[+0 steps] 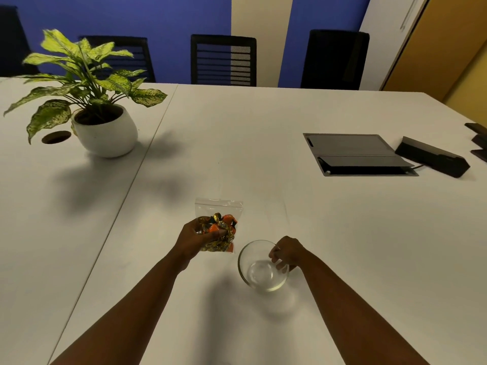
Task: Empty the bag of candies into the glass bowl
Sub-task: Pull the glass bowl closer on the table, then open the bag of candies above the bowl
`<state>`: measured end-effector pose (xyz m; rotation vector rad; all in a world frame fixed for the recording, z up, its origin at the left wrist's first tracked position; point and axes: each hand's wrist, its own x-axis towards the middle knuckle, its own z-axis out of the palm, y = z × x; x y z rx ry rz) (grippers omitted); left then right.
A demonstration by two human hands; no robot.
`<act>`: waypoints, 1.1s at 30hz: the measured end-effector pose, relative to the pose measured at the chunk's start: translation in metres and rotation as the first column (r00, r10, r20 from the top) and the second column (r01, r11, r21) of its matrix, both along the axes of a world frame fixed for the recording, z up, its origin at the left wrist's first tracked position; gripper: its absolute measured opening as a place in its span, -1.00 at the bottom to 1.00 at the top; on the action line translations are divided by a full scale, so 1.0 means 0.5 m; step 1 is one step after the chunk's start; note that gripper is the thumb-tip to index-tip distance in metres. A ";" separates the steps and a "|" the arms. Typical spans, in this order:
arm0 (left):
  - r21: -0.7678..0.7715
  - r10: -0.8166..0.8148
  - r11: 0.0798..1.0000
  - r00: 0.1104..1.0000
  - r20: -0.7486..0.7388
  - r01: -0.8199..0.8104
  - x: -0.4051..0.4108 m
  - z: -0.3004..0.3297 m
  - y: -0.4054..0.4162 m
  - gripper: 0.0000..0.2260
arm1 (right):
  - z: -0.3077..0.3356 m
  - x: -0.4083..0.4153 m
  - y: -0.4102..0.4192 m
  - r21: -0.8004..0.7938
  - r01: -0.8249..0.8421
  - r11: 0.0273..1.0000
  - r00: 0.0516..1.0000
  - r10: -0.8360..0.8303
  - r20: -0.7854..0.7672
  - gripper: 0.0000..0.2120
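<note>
Glass bowl (259,270) empty; left hand (193,239) half hides candy bag (218,222).

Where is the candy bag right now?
The candy bag is in the left hand, low in the head view, just left of the empty glass bowl.

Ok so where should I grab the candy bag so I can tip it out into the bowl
Probably by its bottom, the candy-filled end. The bag lies with its flat zip strip pointing away, empty there. The left hand already cups the candy end from the left, so the mouth could swing right over the glass bowl, which the right hand holds by its rim.
</note>
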<state>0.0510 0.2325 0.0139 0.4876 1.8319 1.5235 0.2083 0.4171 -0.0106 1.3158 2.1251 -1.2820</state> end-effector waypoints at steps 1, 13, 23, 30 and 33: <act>-0.001 -0.002 1.000 1.000 0.003 0.002 0.000 0.002 0.000 -0.73 | 0.002 0.000 -0.001 0.001 -0.005 1.000 1.000 0.005 0.009 -0.82; -0.033 -0.218 0.976 0.973 -0.082 0.216 0.007 0.037 0.011 -0.73 | 0.180 -0.076 -0.010 -0.145 -0.030 0.989 0.856 -0.049 -0.515 -0.60; -0.105 -0.386 0.921 0.916 -0.107 0.375 0.008 0.069 0.026 -0.74 | 0.245 -0.084 -0.030 0.088 -0.225 0.970 0.866 0.240 -0.439 -0.78; -0.066 -0.297 0.955 0.946 -0.132 0.291 0.007 0.064 0.035 -0.71 | 0.239 -0.092 -0.045 -0.009 0.007 1.000 0.876 -0.010 -0.481 -0.78; -0.056 -0.241 0.970 0.965 -0.107 0.237 0.007 0.062 0.039 -0.57 | 0.231 -0.095 -0.046 -0.063 0.118 0.991 0.864 -0.134 -0.486 -0.83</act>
